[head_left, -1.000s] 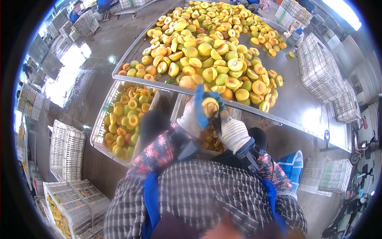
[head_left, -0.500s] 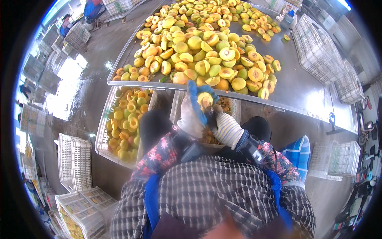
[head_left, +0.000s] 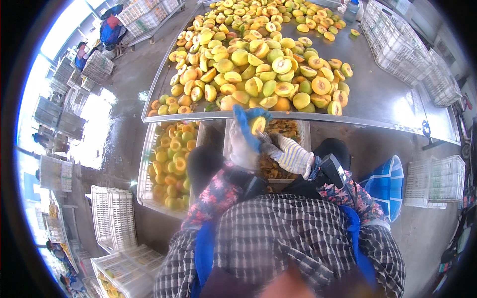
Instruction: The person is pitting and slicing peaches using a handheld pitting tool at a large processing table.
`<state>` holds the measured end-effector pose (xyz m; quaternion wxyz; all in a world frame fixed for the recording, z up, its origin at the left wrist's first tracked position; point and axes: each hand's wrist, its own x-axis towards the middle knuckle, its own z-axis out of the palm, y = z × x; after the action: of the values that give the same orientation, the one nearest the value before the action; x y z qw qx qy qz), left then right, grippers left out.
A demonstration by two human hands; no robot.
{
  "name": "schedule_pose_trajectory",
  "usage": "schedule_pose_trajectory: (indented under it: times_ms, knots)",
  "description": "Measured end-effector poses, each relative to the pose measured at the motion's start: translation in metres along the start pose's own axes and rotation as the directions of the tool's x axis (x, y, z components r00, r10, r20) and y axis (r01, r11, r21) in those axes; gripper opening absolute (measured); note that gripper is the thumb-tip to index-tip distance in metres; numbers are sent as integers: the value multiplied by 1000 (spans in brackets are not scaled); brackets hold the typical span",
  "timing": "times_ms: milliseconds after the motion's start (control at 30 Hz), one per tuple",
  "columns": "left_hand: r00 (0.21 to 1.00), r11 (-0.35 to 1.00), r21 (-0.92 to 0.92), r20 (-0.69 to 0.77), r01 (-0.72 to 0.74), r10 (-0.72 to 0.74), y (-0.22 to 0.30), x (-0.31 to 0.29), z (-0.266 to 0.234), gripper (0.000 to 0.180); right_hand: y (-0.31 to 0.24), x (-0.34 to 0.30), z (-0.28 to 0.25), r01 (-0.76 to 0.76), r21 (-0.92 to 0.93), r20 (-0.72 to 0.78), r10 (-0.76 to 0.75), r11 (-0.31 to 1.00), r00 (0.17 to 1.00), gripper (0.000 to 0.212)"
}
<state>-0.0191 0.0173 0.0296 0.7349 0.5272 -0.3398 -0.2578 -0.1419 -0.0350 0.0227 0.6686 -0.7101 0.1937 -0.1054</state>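
My left hand (head_left: 243,141), in a white glove with blue over the fingers, is closed round a yellow peach half (head_left: 258,125) and holds it up at the table's near edge. Close by on the right, my right hand (head_left: 290,155) wears a striped knit glove with dark, soiled fingertips. Its fingers are curled together against the peach half's lower side. Something thin seems to poke out of them, too small and blurred to name. Below both hands sits a crate (head_left: 306,135) of brownish fruit scraps, partly hidden by my arms.
A metal table (head_left: 382,99) ahead bears a large heap of halved peaches (head_left: 248,59). Left of my knees stands a white crate (head_left: 144,171) full of peach halves. More white crates (head_left: 113,218) stand at the left, and others (head_left: 435,181) at the right beside a blue plaid bag (head_left: 387,186).
The view has shifted, so the whole scene sits a little differently. The peach half is turned more edge-on in my left hand, and my right hand stays against it.
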Motion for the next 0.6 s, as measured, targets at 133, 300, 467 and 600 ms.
schedule_pose_trajectory:
  times_ms: [133, 300, 467, 600]
  knots:
    - [986, 988, 74, 109, -138, 129, 2, 0, -8, 65, -6, -1, 1, 79, -340, -29, -94, 937, 995, 32]
    - [890, 949, 10, 349, -316, 293, -18, 12, -22, 54, -26, -7, -3, -277, 304, 82, 264, 912, 961, 33]
    - [953, 915, -313, 242, 253, -181, -25, 24, -20, 43, -14, 5, 2, -327, 397, 90, 318, 858, 944, 33]
    - [814, 801, 226, 347, -555, 466, 0, 10, -19, 35, -12, -5, -2, -223, 338, 18, 230, 914, 973, 28]
